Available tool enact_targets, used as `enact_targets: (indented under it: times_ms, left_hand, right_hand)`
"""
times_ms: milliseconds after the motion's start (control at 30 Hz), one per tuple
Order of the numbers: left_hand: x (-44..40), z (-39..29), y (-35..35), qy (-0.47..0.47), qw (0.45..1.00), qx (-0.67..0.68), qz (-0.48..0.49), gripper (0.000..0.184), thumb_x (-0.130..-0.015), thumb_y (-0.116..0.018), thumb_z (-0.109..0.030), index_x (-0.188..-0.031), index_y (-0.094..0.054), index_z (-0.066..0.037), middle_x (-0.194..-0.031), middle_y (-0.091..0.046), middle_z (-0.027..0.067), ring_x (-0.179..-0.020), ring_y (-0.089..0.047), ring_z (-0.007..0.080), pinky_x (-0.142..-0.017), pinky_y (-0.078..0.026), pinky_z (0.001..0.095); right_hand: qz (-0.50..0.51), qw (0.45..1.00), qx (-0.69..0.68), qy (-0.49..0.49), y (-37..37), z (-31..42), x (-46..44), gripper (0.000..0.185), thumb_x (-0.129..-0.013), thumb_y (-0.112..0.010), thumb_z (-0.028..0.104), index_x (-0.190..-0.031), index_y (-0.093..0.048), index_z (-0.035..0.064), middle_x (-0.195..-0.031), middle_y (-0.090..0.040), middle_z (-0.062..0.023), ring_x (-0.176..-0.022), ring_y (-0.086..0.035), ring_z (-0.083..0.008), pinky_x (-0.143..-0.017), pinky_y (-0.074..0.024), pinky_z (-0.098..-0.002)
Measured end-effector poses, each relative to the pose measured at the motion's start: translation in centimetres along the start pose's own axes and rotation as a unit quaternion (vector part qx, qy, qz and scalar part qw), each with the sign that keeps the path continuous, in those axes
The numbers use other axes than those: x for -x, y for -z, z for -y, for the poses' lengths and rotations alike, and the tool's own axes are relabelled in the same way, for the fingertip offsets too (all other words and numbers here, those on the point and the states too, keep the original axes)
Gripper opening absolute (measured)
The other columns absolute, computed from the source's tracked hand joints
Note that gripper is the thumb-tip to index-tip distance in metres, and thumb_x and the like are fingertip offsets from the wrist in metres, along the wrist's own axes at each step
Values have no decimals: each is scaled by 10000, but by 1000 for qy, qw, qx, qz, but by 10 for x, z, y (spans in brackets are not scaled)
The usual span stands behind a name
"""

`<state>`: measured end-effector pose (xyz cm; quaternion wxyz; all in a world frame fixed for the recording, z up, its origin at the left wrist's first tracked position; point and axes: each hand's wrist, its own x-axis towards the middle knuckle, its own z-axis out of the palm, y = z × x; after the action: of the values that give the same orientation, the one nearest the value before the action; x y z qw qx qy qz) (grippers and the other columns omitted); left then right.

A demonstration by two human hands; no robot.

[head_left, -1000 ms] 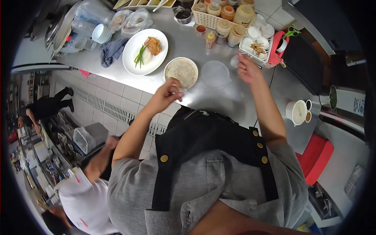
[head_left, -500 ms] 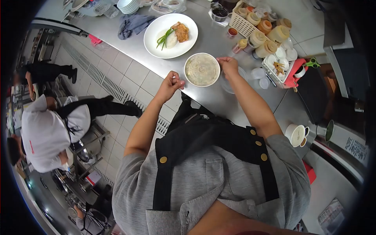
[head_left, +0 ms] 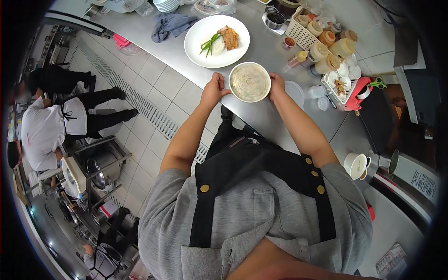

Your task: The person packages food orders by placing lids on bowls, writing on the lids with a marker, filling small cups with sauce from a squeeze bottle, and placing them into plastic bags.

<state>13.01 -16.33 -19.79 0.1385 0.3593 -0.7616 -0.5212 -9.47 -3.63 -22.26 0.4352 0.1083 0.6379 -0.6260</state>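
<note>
A round white takeaway bowl (head_left: 249, 82) with a clear lid on it is at the counter's front edge, its pale contents blurred through the plastic. On its left side, my left hand (head_left: 216, 89) has its fingers curled and the thumb against the rim. My right hand (head_left: 277, 85) grips the opposite side, its fingertips partly hidden behind the bowl. Just beyond lies a white oval plate (head_left: 196, 46) bearing rice (head_left: 218, 47), green beans (head_left: 210, 45) and a piece of browned meat (head_left: 231, 39). A loose clear lid (head_left: 295, 91) rests to the right, partly behind my right forearm.
Sauce bottles (head_left: 319, 51) and a cream basket (head_left: 298, 33) stand at the back right, near a red-handled caddy (head_left: 357, 93) and green scissors (head_left: 378, 83). A blue-grey cloth (head_left: 170, 26) lies back left. Co-workers, one in a white shirt (head_left: 42, 133), stand across the tiled aisle.
My left hand has come in against the bowl's side; my right hand stays on its rim. The view has shifted slightly. Across the aisle, the white-shirted co-worker has changed posture.
</note>
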Motion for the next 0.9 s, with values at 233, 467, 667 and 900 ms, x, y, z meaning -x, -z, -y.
enact_targets:
  times_ms: [233,467,667,900]
  left_hand:
    - [54,-12,-46,-72,972,174,-138,557,-1018,-504,-213,-1450,-225,1,-1463,-350,195,-1282,-435,285,-1067,-387,426]
    - [36,-52,-71,-47,941,335,28,700,-1037,-373,-451,-1527,-184,12,-1551,-285,194,-1437,-297,286,-1187,-217,397]
    - [-7,-57,-56,12,923,385,6,765,-1034,-330,-565,-1504,-293,37,-1504,-396,189,-1429,-328,262,-1182,-232,363]
    - [-22,-98,-92,20,965,138,-223,706,-827,-812,-240,-1326,-443,96,-1262,-570,191,-1159,-563,222,-1007,-449,360]
  right_hand:
    - [91,981,14,172,17,-6,16,380,-998,-550,312,-1212,-610,4,-1108,-681,-120,-1028,-638,-205,-921,-498,-325]
    - [217,965,-81,120,9,-13,61,692,-1053,-271,558,-1441,-454,14,-1449,-516,-104,-1349,-455,-199,-1157,-296,-342]
    - [152,969,-46,188,22,-15,64,789,-1033,-270,611,-1435,-422,-51,-1450,-488,-147,-1345,-432,-215,-1154,-273,-326]
    - [40,968,2,249,-8,9,71,459,-998,-594,390,-1286,-594,34,-1150,-659,-70,-1074,-590,-154,-969,-448,-301]
